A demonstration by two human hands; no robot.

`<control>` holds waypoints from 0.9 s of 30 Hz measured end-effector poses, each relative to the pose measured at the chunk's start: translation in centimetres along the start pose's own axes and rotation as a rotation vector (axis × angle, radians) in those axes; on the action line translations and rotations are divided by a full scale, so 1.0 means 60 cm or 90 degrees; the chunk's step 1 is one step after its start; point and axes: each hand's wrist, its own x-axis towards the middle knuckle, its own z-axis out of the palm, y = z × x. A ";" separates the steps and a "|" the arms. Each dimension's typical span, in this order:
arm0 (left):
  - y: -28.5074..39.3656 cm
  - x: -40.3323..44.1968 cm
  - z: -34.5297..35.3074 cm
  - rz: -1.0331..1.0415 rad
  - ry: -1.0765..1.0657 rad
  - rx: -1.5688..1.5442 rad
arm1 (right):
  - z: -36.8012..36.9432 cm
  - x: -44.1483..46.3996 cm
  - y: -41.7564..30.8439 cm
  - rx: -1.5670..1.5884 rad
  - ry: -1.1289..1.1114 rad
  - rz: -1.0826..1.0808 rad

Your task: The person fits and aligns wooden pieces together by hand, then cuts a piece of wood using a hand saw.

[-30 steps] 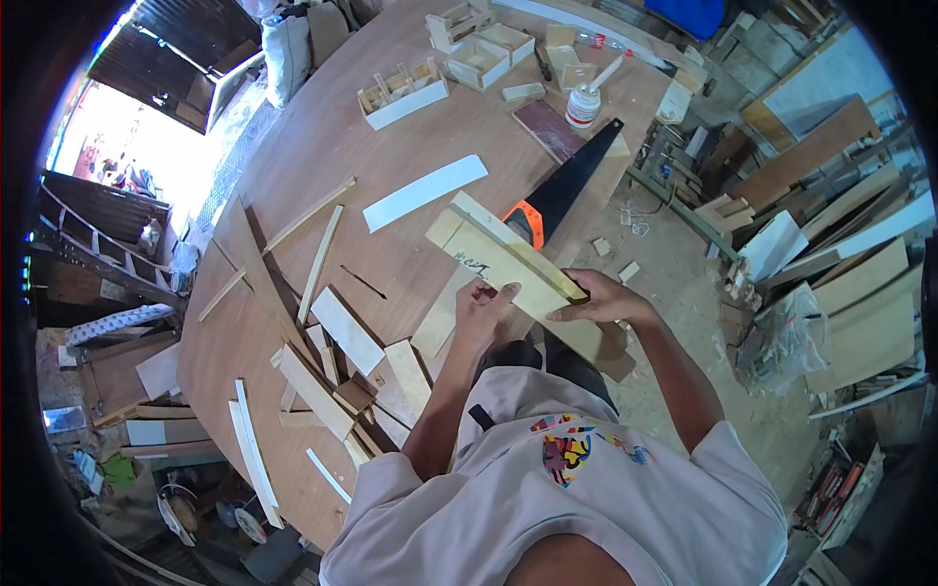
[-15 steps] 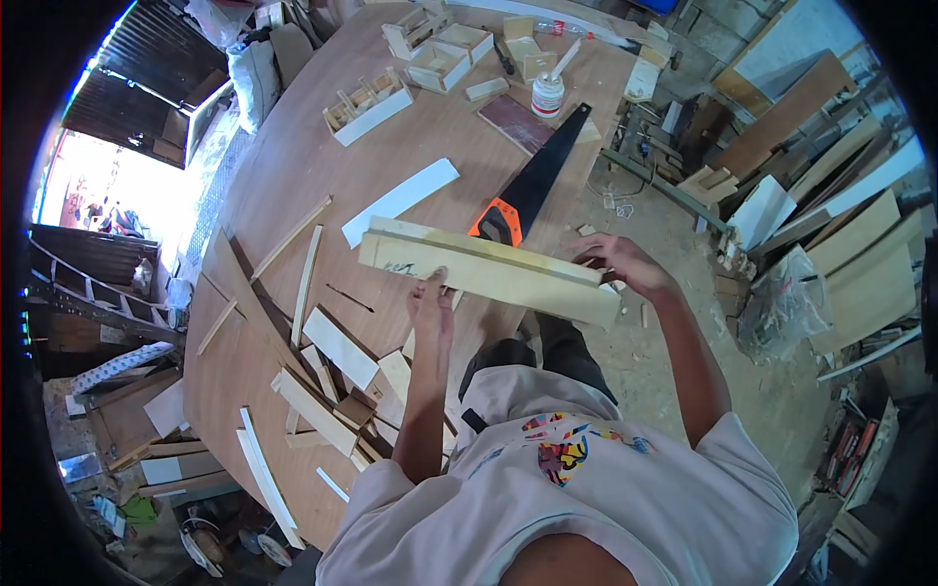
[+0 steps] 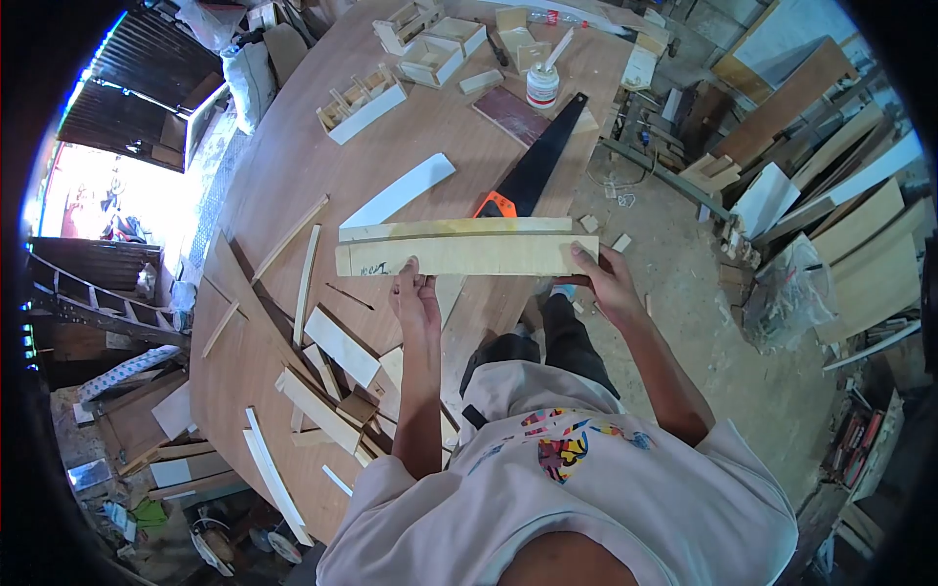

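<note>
A long pale wooden board (image 3: 479,257) with a narrower strip along its far edge is held up level in front of me. Dark handwriting shows near its left end. My left hand (image 3: 416,293) grips the near edge close to that writing, thumb on the face. At the right end, my right hand (image 3: 608,280) is closed round the board, thumb on top and fingers underneath. Just beyond the board lies a handsaw (image 3: 537,161) with an orange handle, partly hidden by it. A white strip of wood (image 3: 401,190) rests on the table behind the board's left half.
On the wooden table (image 3: 283,195) stand small wooden boxes (image 3: 363,105) and a white glue bottle (image 3: 542,86) with a brush-like stick. Offcuts (image 3: 342,347) lie piled at the near left. Boards (image 3: 860,225) lean at the right, beyond the concrete floor.
The board has turned from a slant to nearly level, its right end rising. My right hand has moved from the far edge to wrap the right end.
</note>
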 end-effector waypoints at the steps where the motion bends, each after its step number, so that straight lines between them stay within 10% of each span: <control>1: 0.002 -0.001 0.002 0.003 0.005 -0.006 | -0.002 0.002 0.001 -0.007 -0.014 -0.010; 27: -0.010 0.000 -0.015 0.000 0.013 -0.018 | -0.012 0.018 -0.010 -0.073 -0.083 0.000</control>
